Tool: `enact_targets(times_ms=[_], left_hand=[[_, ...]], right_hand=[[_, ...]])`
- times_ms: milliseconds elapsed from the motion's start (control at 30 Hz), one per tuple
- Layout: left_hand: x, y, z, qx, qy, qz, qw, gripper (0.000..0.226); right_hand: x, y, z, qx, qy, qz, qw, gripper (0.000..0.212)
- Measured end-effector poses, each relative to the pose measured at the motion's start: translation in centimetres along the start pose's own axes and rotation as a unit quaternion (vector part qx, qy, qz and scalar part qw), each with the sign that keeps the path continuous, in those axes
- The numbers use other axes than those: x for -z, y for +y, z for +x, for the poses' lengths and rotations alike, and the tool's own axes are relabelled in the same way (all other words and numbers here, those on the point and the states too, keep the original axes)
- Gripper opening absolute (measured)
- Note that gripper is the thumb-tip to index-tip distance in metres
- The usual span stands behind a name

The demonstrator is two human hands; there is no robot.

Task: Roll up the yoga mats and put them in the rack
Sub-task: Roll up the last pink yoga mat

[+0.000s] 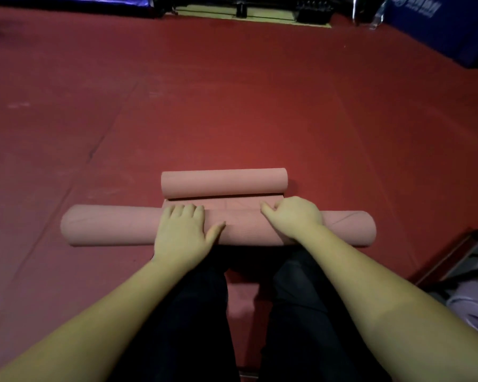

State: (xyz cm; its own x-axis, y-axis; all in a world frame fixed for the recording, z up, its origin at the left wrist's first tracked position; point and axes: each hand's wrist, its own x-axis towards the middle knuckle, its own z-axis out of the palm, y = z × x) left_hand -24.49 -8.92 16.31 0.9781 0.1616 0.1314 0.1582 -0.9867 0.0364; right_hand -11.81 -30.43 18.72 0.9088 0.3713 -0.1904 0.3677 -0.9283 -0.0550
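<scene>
The left hand [181, 230] lies flat on top of the big pink roll [116, 226], fingers straight and pointing toward 12 o'clock, thumb spread out toward 3 o'clock; it presses the roll and grasps nothing. The right hand [290, 213] sits on the same roll toward 3 o'clock from the left hand, its fingers curled inward with the knuckles up, resting where the roll meets the flat strip of mat [232, 204]. Whether those curled fingers pinch the mat edge or only press on it cannot be told. Both bare forearms run down to the lower corners of the view.

The big pink roll lies crosswise on the floor [232, 92], its ends pointing to 9 and 3 o'clock, just ahead of the person's knees in dark trousers [193, 312]. Past the hands, at 12 o'clock, a shorter pink roll [224, 183] lies parallel to the big one and very near it, joined to it by the short flat strip of the same pink mat.

The floor is dark red with faint seams running away toward 12 o'clock. At 1 to 2 o'clock, well apart from the rolls, stands a blue padded block [453, 28]. At 4 o'clock, by the floor's edge, is a pale lilac bundle [475, 307], too dim to identify. Dark equipment at 12 o'clock is too blurred to name.
</scene>
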Motion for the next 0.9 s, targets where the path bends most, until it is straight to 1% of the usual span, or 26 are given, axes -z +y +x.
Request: enact_targets(times_ms=[133, 200, 267, 333, 367, 400, 467, 500, 567, 600, 633, 700, 767, 833, 900], left_hand=[[0.6, -0.9, 1.5, 0.014, -0.010, 0.005, 1.000, 0.060], [1.7, -0.6, 2.4, 0.010, -0.027, 0.004, 1.000, 0.069], [2.7, -0.4, 2.6, 0.004, -0.022, 0.011, 1.000, 0.078], [3.5, -0.4, 2.6, 0.007, -0.003, 0.017, 1.000, 0.073], [3.9, -0.4, 2.6, 0.010, -0.009, 0.013, 1.000, 0.068], [4.4, -0.4, 2.7, 0.016, -0.029, 0.005, 0.999, 0.066], [4.8, -0.1, 2.5, 0.030, -0.090, -0.018, 0.995, 0.067], [4.7, 0.0, 2.3, 0.034, -0.108, -0.024, 0.993, 0.068], [4.5, 0.2, 2.0, 0.047, -0.136, -0.030, 0.989, 0.067], [4.3, 0.1, 2.1, 0.056, -0.153, -0.034, 0.986, 0.067], [4.2, 0.0, 2.5, 0.067, -0.174, -0.038, 0.982, 0.066], [4.5, -0.2, 3.6, 0.082, -0.224, -0.043, 0.970, 0.064], [4.9, -0.3, 4.8, 0.076, -0.276, -0.053, 0.957, 0.060], [5.3, -0.2, 5.7, 0.069, -0.323, -0.070, 0.941, 0.057], [5.3, -0.2, 6.6, 0.074, -0.356, -0.094, 0.927, 0.053]], right_hand=[[1.4, -1.0, 0.7, -0.005, -0.053, 0.011, 0.999, 0.075], [2.1, -1.0, 0.8, -0.009, -0.072, 0.022, 0.997, 0.076], [3.1, -0.9, 0.7, -0.010, -0.098, 0.032, 0.995, 0.074], [4.4, -0.9, 0.6, -0.003, -0.141, 0.031, 0.990, 0.072], [4.9, -0.8, 0.5, 0.004, -0.167, 0.030, 0.985, 0.070], [5.4, -0.8, 0.4, 0.009, -0.196, 0.032, 0.980, 0.068], [5.5, -0.6, 0.2, 0.008, -0.255, 0.042, 0.966, 0.066], [5.3, -0.5, 0.0, 0.003, -0.278, 0.049, 0.959, 0.066], [4.5, -0.3, -0.1, -0.009, -0.294, 0.058, 0.954, 0.067], [4.0, -0.3, -0.1, -0.005, -0.280, 0.057, 0.958, 0.065], [3.6, -0.3, -0.1, 0.010, -0.244, 0.052, 0.968, 0.061], [3.0, -0.2, -0.2, 0.049, -0.117, 0.046, 0.991, 0.051], [2.7, -0.1, -1.2, 0.067, -0.013, 0.053, 0.996, 0.043], [2.3, -0.2, -2.6, 0.072, 0.040, 0.048, 0.995, 0.042], [1.3, -0.2, -4.2, 0.065, 0.064, 0.040, 0.995, 0.048]])
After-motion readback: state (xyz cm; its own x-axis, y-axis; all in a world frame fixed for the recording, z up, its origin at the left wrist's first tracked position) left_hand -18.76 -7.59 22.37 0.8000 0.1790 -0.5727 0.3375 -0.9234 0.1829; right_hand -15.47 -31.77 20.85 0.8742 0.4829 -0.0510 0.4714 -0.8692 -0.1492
